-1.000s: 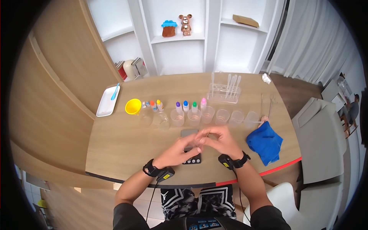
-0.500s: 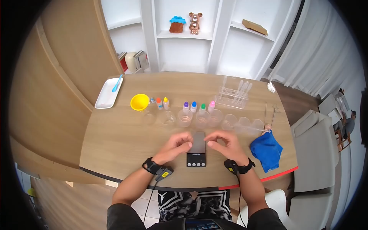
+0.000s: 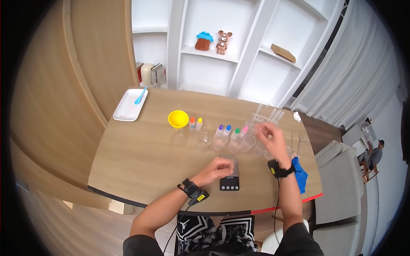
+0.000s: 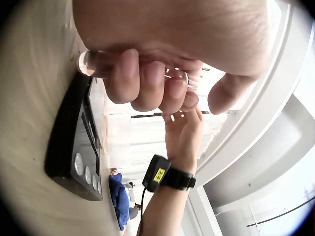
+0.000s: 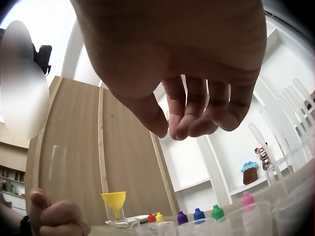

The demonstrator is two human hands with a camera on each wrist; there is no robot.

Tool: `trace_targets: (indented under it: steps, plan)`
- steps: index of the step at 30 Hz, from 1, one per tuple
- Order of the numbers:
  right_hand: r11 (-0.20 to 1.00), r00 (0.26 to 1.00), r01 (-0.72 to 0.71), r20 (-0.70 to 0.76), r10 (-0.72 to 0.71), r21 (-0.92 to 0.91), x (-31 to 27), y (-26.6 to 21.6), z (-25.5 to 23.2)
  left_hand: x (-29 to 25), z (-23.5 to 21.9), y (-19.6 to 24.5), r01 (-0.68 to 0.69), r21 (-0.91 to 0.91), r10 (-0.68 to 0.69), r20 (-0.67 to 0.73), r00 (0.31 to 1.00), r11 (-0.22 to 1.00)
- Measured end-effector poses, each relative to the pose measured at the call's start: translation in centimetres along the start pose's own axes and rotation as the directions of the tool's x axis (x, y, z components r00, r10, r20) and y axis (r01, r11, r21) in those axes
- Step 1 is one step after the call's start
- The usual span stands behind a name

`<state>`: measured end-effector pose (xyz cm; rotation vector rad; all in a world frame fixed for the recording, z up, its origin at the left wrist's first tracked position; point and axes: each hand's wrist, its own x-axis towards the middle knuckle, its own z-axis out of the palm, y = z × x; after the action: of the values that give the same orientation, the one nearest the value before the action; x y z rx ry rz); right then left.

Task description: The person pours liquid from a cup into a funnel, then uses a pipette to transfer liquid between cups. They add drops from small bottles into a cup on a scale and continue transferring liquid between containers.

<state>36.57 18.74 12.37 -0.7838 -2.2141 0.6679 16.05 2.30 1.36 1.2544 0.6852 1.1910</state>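
Note:
My left hand [image 3: 218, 170] grips a clear test tube [image 4: 87, 64] in its curled fingers, over the black digital scale [image 3: 229, 183]; the tube's rounded end pokes out past the little finger in the left wrist view. The fingers hide the tube's middle. My right hand [image 3: 271, 138] is raised over the right part of the table, near the clear test tube rack [image 3: 256, 119]. Its fingers [image 5: 202, 129] are loosely bent and nothing shows between them. White plastic droppers [image 3: 277, 115] stand in the rack.
Clear plastic cups [image 3: 220, 143] stand in a row, with purple, blue, green and pink-capped bottles [image 3: 236, 134] behind them. Further left are a yellow funnel [image 3: 178, 119], red- and yellow-capped bottles [image 3: 199, 123] and a white tray [image 3: 128, 109]. A blue cloth [image 3: 301, 177] lies at the right.
The hands were together over the scale and have parted. My right hand has moved forward and right toward the rack, while the left stays by the scale. The head view has shifted.

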Motion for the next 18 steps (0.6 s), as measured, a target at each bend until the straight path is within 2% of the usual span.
trace_targets:
  steps: [1,4,7,10,16,18]
  plan:
    - [0.995,1.000,0.016,0.015,-0.014,-0.097,1.3,-0.6,-0.1,0.0,0.2,0.2,-0.002,-0.015,0.002,0.011,1.000,1.000]
    - [0.948,0.972,0.126,0.228,-0.059,-0.292,4.5,0.2,0.9,0.0,0.4,0.7,-0.011,-0.046,0.013,0.039,0.999,0.999]
    - [0.868,0.931,0.217,0.362,-0.047,-0.446,6.5,0.5,2.3,0.0,0.2,0.3,-0.024,-0.058,0.027,0.050,0.998,0.998]
    - [0.870,0.908,0.245,0.416,-0.051,-0.427,7.6,0.6,3.7,0.1,0.0,-0.1,-0.034,-0.076,0.038,0.052,0.998,0.997]
    - [0.857,0.833,0.387,0.528,-0.166,-0.341,9.7,-0.2,6.7,0.3,0.1,-0.2,-0.011,-0.125,0.020,0.073,0.997,0.992]
    - [0.888,0.813,0.328,0.575,-0.092,-0.323,10.1,-0.9,7.7,0.4,0.1,-0.2,-0.009,-0.119,0.018,0.074,0.997,0.993]
